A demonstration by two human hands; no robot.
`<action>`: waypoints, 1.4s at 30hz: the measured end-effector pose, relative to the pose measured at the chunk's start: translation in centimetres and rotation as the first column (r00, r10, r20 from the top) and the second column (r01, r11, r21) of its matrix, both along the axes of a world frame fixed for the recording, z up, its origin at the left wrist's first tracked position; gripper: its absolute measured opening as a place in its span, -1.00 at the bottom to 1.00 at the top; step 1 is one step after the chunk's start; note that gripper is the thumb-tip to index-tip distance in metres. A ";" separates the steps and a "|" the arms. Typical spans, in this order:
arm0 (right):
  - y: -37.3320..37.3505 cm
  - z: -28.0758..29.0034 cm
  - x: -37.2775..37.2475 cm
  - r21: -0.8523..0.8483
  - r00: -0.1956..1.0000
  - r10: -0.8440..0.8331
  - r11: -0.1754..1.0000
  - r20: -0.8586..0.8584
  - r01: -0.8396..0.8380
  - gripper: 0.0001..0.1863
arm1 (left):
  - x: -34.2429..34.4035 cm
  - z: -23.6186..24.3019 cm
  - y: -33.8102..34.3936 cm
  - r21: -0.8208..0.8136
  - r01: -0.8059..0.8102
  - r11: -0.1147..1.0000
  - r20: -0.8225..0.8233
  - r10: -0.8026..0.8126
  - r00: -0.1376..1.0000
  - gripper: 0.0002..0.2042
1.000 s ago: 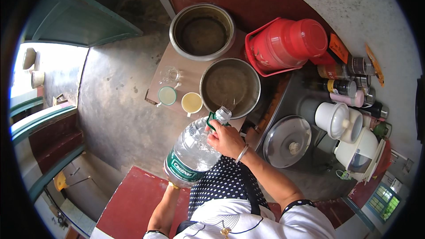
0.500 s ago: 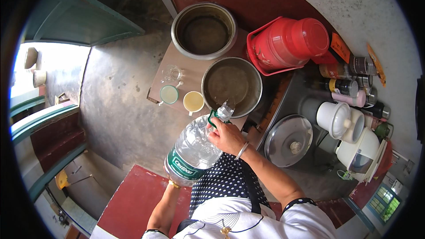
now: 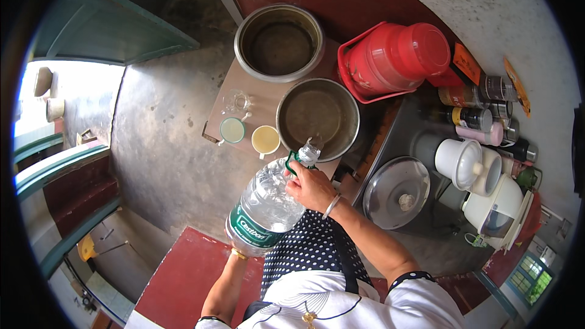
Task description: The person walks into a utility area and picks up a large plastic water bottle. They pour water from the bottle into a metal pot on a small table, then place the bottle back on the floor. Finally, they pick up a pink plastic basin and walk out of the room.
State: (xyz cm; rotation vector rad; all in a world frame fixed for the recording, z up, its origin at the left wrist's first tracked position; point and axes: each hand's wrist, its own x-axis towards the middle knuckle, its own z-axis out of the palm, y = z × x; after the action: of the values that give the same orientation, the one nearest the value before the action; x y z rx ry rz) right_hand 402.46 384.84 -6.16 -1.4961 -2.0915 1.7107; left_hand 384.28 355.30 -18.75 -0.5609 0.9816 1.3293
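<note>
Two bare hands hold a large clear plastic bottle (image 3: pixel 272 190) with a green label, tilted so its mouth is over the near rim of a round metal basin (image 3: pixel 356 109). The right hand (image 3: pixel 312 186) has its grip closed around the green handle (image 3: pixel 292 163) by the neck. The left hand (image 3: pixel 233 248) is at the base; its fingers are mostly hidden, so I cannot tell how its grip is shaped. On the brown counter (image 3: pixel 263 99) beside the basin stand a pale-yellow cup (image 3: pixel 265 139) and a deeper metal pot (image 3: pixel 239 41).
</note>
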 end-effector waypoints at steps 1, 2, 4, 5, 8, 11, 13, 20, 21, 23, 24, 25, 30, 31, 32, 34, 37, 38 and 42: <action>0.0 0.0 0.0 0.000 1.000 -0.003 1.000 0.002 0.003 -0.78 | -0.1 0.0 0.0 -0.001 -0.005 1.000 -0.002 0.005 1.000 -0.35; 0.0 0.0 0.0 -0.001 1.000 -0.006 1.000 0.005 0.006 -0.78 | -0.1 -0.1 0.0 -0.001 -0.012 1.000 -0.002 0.012 1.000 -0.35; 0.0 -0.2 0.0 -0.020 1.000 -0.002 1.000 0.014 0.002 -0.78 | -0.2 -0.4 -0.1 -0.009 -0.035 0.999 0.001 0.035 0.999 -0.35; 0.0 -0.3 0.0 -0.029 1.000 0.001 1.000 0.019 0.000 -0.78 | -0.3 -0.6 -0.1 -0.012 -0.047 0.999 0.006 0.047 0.999 -0.35; 0.0 -0.3 0.0 0.009 1.000 -0.004 1.000 0.020 0.004 -0.77 | -0.4 -1.2 -0.3 -0.023 -0.087 0.996 0.009 0.087 0.996 -0.35; 0.1 -0.8 0.0 0.020 1.000 -0.001 1.000 0.010 0.001 -0.77 | -0.2 -0.5 0.7 -0.002 -0.081 0.997 -0.021 0.081 0.997 -0.35; 0.0 -1.2 0.0 0.029 1.000 -0.001 1.000 0.013 0.001 -0.78 | 0.0 0.9 2.1 0.032 -0.048 0.998 -0.083 0.051 0.995 -0.36; 0.4 -1.5 -0.2 0.007 1.000 0.016 1.000 0.022 -0.016 -0.79 | 0.3 3.8 4.6 0.124 0.004 0.992 -0.162 0.016 0.987 -0.48; 0.5 -1.6 -0.1 0.016 1.000 0.003 1.000 0.013 -0.003 -0.79 | 0.5 4.5 5.3 0.150 0.017 0.989 -0.172 0.009 0.985 -0.54; 0.3 -1.7 -0.2 0.032 1.000 -0.014 0.999 -0.011 0.014 -0.80 | 0.2 3.7 4.5 0.088 0.086 0.992 -0.257 -0.061 0.964 -0.42; 0.3 -1.7 -0.3 0.030 1.000 -0.016 0.999 -0.013 0.016 -0.79 | 0.0 3.4 4.0 0.084 0.110 0.990 -0.280 -0.083 0.956 -0.39; 0.3 -1.9 -0.3 0.029 1.000 -0.020 0.999 -0.013 0.020 -0.79 | 0.0 3.4 4.1 0.079 0.136 0.988 -0.300 -0.107 0.948 -0.36; 0.7 -1.8 -0.2 -0.007 1.000 -0.026 1.000 -0.008 0.025 -0.78 | 0.4 5.5 6.3 0.110 0.189 0.976 -0.292 -0.150 0.945 -0.50; 0.7 -1.8 -0.3 -0.008 1.000 -0.027 1.000 -0.016 0.027 -0.78 | 0.5 5.7 6.4 0.100 0.213 0.972 -0.311 -0.173 0.935 -0.50; 0.7 -1.7 -0.3 -0.009 0.999 -0.028 1.000 -0.024 0.028 -0.78 | 0.3 5.0 5.7 0.082 0.266 0.960 -0.363 -0.220 0.905 -0.50; 0.5 -2.2 -0.3 0.012 0.999 -0.041 0.999 -0.035 0.041 -0.77 | 0.2 5.0 5.7 0.087 0.233 0.969 -0.305 -0.197 0.932 -0.48; 0.3 -2.5 -0.3 0.010 0.998 -0.048 0.999 -0.045 0.049 -0.77 | -0.1 5.3 5.8 0.107 0.085 0.991 -0.112 -0.073 0.991 -0.47; 0.3 -2.5 -0.3 0.003 0.998 -0.047 0.999 -0.046 0.047 -0.77 | -0.2 4.5 5.1 0.108 0.117 0.987 -0.146 -0.101 0.984 -0.46; 0.0 -3.2 -0.4 0.053 0.996 -0.062 0.996 -0.064 0.066 -0.78 | -0.5 2.9 3.6 0.129 0.144 0.981 -0.178 -0.120 0.977 -0.47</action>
State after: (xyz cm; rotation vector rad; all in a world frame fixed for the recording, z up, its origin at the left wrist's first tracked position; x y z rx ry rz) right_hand 402.09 384.79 -9.38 -1.4585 -2.0203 1.6416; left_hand 383.78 358.95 -15.90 -0.2725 1.0349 1.3307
